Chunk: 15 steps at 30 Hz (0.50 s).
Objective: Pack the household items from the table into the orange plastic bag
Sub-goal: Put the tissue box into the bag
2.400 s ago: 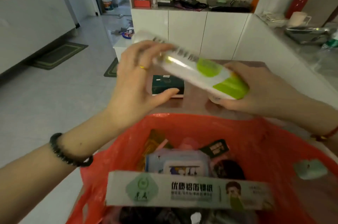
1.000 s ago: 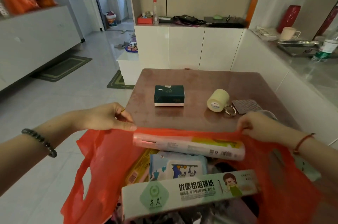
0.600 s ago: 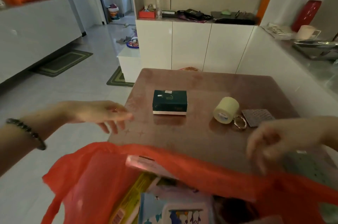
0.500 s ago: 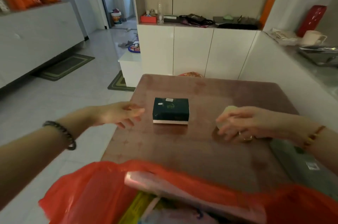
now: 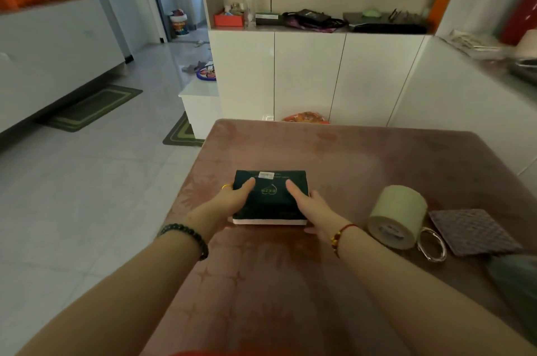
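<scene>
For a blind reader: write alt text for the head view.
Both hands, left and right, grip the sides of a dark green box on a brown table. To its right lie a tape roll, a metal ring and a grey woven pad.

Dark green packet (image 5: 271,201) flat on table; pale tape roll (image 5: 396,216), metal ring (image 5: 432,244), grey pad (image 5: 472,235) right.
</scene>
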Available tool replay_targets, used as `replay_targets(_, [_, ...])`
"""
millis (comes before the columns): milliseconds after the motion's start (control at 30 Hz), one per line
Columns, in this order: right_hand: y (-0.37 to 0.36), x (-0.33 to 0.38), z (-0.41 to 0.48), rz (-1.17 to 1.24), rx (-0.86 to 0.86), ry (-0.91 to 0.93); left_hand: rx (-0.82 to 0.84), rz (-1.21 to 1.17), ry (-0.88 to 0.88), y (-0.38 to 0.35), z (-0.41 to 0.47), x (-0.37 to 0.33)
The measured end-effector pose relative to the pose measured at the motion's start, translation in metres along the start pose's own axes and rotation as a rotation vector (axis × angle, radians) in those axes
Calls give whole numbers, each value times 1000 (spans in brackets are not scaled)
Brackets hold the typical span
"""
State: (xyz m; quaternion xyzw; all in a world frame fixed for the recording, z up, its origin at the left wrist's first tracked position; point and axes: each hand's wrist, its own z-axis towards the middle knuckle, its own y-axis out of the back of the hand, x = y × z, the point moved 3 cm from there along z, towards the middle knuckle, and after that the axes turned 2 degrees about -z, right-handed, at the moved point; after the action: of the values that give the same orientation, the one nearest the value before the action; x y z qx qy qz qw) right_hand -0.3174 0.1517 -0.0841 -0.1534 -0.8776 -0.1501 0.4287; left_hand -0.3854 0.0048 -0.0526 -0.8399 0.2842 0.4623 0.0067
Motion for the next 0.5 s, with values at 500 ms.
replay_targets(500, [89,46,-265,47,171,497,334,281,-515,51,-241,3])
